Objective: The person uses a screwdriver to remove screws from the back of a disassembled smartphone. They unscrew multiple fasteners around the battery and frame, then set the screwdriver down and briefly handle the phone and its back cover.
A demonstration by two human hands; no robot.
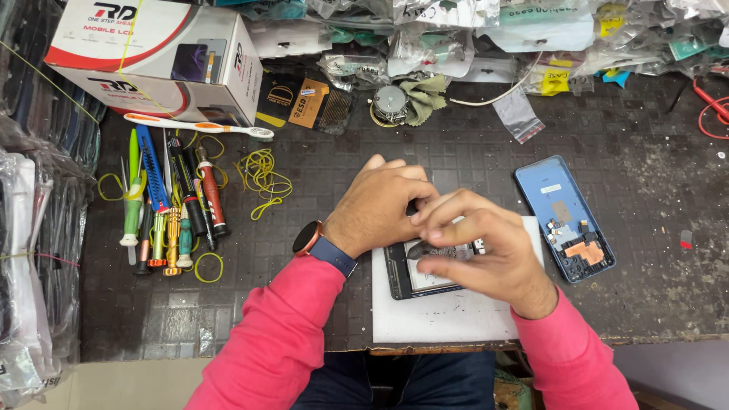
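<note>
Head view: my left hand (pixel 377 206) and right hand (pixel 483 254) both press curled fingers onto the opened phone (pixel 416 275), which lies on the white mat (pixel 444 315), beside the blue back cover (pixel 563 218).

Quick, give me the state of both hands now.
Left hand: resting on the phone, grip hidden.
Right hand: fingers pinched over the phone, contents hidden.

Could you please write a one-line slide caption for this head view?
Both hands, left and right, work on an opened phone beside its blue back cover.
</note>
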